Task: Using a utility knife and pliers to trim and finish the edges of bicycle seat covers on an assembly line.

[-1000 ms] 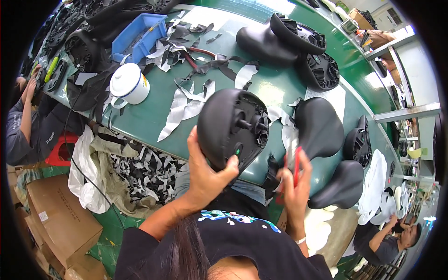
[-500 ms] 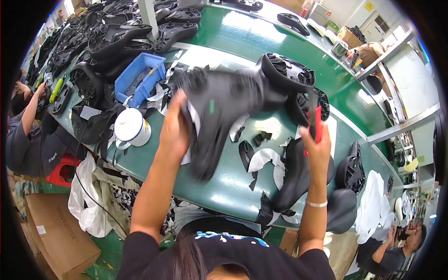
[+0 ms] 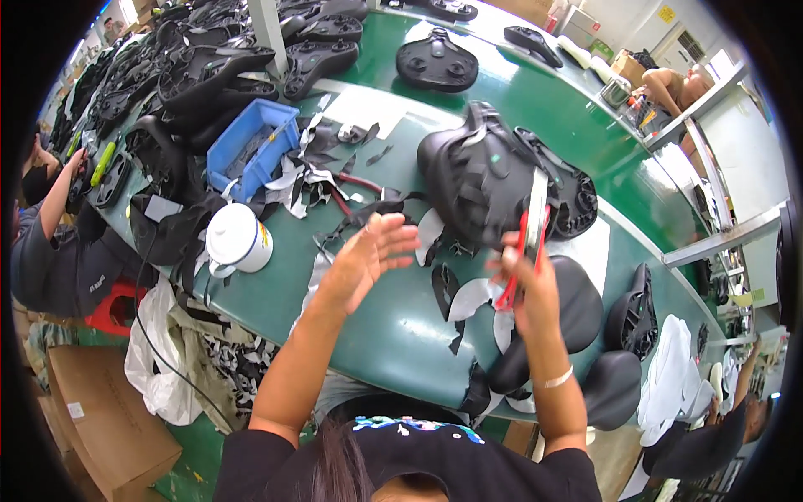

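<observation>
The left hand (image 3: 368, 251) hangs open above the green table (image 3: 393, 322), fingers spread, holding nothing. The right hand (image 3: 527, 280) is closed round the red handles of a pair of scissors (image 3: 525, 251), whose blades point up toward the black saddle (image 3: 477, 180) lying upside down on the table just beyond both hands. The saddle rests free of either hand, partly over another saddle (image 3: 573, 192) to its right. Black and white offcuts (image 3: 464, 297) lie scattered on the table between the hands and under the saddle. To the left stand a white mug (image 3: 238, 238) and a blue bin (image 3: 251, 146). More saddles (image 3: 585, 314) sit at the near edge under the right forearm. Another person's arm (image 3: 54, 184) reaches in at far left.
</observation>
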`<state>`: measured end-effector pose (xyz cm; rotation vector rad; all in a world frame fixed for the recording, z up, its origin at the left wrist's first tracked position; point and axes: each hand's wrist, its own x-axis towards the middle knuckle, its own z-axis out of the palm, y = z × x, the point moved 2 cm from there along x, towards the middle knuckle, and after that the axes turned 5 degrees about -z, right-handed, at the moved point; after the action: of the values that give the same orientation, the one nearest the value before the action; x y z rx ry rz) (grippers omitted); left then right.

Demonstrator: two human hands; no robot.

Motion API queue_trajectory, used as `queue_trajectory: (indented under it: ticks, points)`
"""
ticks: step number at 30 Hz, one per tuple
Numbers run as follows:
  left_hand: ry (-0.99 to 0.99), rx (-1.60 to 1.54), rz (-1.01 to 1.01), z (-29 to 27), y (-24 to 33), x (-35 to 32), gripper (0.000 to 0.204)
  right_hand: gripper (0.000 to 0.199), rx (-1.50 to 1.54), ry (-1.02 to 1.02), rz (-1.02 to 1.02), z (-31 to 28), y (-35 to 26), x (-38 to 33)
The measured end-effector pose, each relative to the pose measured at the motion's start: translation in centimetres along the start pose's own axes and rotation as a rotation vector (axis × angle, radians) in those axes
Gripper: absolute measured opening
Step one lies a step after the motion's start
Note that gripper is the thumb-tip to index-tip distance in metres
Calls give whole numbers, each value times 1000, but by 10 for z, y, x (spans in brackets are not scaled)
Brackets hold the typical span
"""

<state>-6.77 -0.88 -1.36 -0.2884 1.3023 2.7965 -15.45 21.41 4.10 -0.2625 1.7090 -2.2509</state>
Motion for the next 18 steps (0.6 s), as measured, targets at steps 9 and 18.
queue_trajectory:
  ticks: [9, 18]
  points:
    - [208, 348, -157, -13, 17, -34, 60, 49, -609, -383, -95, -22, 20, -121]
    - [177, 738, -144, 9, 42, -23, 55, 53, -1554, -732, -783, -13, -17, -76]
